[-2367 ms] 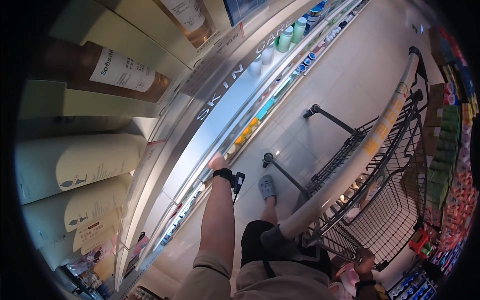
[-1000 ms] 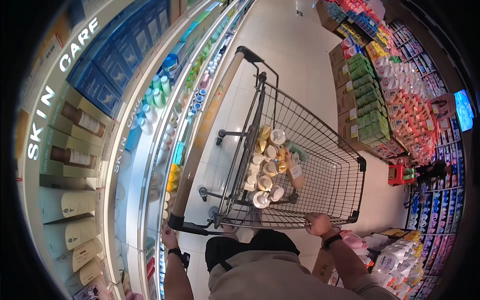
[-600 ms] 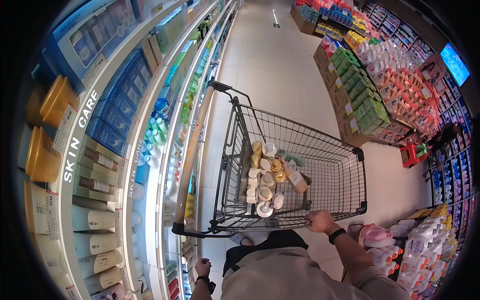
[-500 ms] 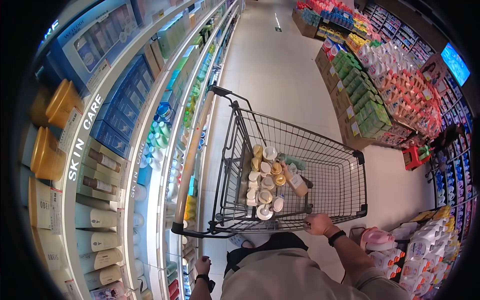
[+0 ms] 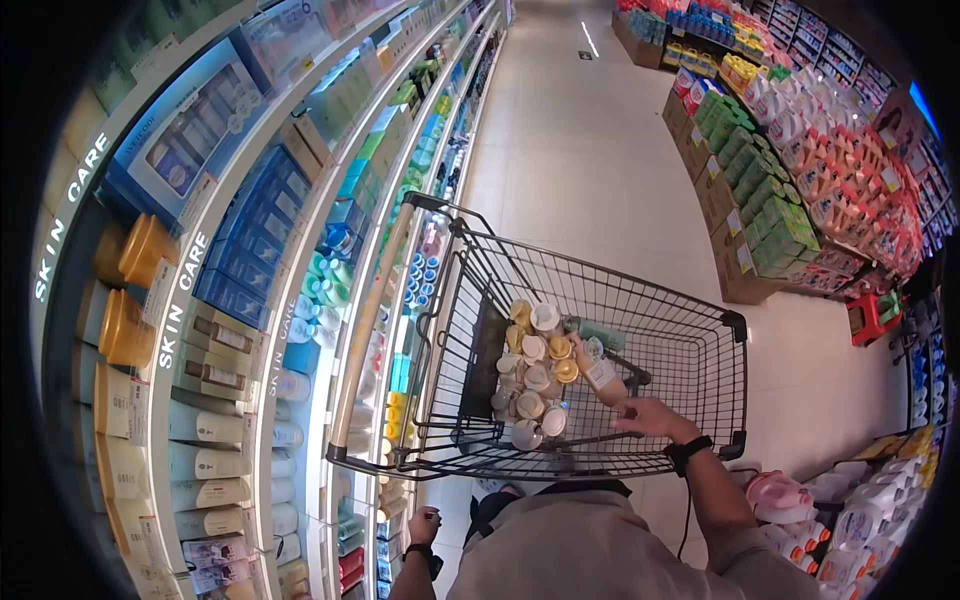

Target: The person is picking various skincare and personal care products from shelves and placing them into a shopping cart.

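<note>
A metal wire shopping cart stands in front of me, holding several bottles and jars with white and gold caps. A pinkish bottle leans beside them. My right hand is at the cart's near rim, by the lower end of that bottle, its fingers bent; whether it touches the rim or the bottle I cannot tell. My left hand hangs low beside the shelves with its fingers curled; no object shows in it.
Lit skin care shelves run along the left. Boxes with stacked green packs stand at the right. A red basket is behind them, and pink and white bottles are at the lower right.
My right hand has moved up from below the cart's near rim to its edge, nearer the bottles. The view has shifted, and the cart's handle end sits a little further left.
</note>
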{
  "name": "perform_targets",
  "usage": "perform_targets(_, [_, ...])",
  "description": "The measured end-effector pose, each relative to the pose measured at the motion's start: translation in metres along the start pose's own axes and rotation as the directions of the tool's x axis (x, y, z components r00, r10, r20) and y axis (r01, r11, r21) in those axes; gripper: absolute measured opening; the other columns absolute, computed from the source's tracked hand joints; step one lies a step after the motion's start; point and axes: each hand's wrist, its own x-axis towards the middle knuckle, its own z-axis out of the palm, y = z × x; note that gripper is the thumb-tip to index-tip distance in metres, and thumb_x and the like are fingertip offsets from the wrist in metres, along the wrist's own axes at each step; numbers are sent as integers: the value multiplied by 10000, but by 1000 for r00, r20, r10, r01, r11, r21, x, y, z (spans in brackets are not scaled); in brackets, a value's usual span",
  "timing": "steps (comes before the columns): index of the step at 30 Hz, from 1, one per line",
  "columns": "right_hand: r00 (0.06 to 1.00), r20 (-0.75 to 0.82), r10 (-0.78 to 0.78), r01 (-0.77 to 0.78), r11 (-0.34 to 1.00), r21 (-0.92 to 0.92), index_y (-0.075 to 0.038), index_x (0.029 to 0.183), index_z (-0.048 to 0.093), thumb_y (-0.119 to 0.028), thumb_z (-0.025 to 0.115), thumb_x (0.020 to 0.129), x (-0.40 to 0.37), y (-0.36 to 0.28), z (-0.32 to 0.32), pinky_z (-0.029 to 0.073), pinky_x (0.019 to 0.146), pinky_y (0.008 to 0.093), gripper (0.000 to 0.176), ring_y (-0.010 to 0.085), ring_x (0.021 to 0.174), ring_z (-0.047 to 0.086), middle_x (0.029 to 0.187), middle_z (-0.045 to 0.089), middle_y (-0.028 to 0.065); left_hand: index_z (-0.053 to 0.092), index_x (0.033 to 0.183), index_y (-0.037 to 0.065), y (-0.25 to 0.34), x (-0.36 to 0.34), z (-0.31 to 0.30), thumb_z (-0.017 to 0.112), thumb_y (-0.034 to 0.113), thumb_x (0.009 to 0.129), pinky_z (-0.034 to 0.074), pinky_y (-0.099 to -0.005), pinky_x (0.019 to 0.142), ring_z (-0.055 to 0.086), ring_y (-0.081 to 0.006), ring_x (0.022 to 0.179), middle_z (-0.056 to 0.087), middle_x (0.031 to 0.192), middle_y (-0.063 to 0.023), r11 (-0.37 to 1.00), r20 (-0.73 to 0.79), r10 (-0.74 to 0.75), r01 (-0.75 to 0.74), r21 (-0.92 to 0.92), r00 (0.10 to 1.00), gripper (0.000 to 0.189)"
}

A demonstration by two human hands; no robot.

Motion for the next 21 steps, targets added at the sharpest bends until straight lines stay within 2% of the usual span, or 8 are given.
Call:
perform_targets(5, [971,-230,-60,84,992,94,-17,1157,660,-347,715,898,65,90,-30,529,760,310,424,162,804,649,900,697,74,669,992,9,36,-47,17,648,58,864,543,-267,617,696,-143,699,709,817,-73,999,25,-36,36,2,999,139])
perform_targets(7, [959,-271,78,48,902,428,-5,1077,675,-320,712,889,95,126,-30,526,747,316,369,157,804,652,892,698,62,694,979,34,44,-65,24,645,73,868,577,-301,668,721,-172,712,727,804,-100,997,8,-52,52,62,999,128])
perform_targets(11, [934,-316,167,-54,940,337,7,1042,677,-301,724,863,109,137,-37,531,761,329,358,179,816,664,892,699,94,694,981,39,55,-98,41,653,83,867,574,-297,680,722,-167,722,727,800,-92,993,-30,-112,113,23,993,129])
perform_targets(15, [901,-332,280,-231,956,179,-14,1149,661,-347,691,831,134,147,-15,546,820,385,462,299,914,696,988,709,171,707,1004,69,56,-139,56,675,98,851,570,-304,711,722,-177,741,733,818,-94,981,-3,-185,185,62,983,159])
perform_targets(17, [844,-417,337,-306,942,140,23,1152,654,-296,729,797,150,152,8,538,843,403,484,339,970,694,1009,712,210,712,1016,90,57,-162,59,642,129,851,572,-349,731,721,-248,781,733,844,-127,950,14,-196,186,250,980,183])
perform_targets(18, [864,-396,311,-287,950,121,42,1153,633,-303,718,798,151,145,13,541,862,417,503,354,987,688,1036,704,233,708,1031,107,65,-175,59,597,153,852,567,-416,741,703,-323,839,724,894,-155,838,62,-71,25,545,996,215])
perform_targets(19, [869,-385,312,-289,950,118,42,1153,633,-303,718,798,149,134,15,541,862,417,503,354,987,688,1036,704,233,695,1062,128,70,-192,62,565,147,861,558,-465,738,688,-359,873,711,935,-167,753,158,-43,-72,655,987,240])
perform_targets(21, [844,-379,379,-393,919,44,41,1125,611,-297,717,795,143,103,14,549,849,448,484,378,978,672,1060,677,239,683,1085,139,89,-217,62,563,127,866,556,-469,737,690,-358,868,702,941,-157,526,522,-86,-406,747,849,251])
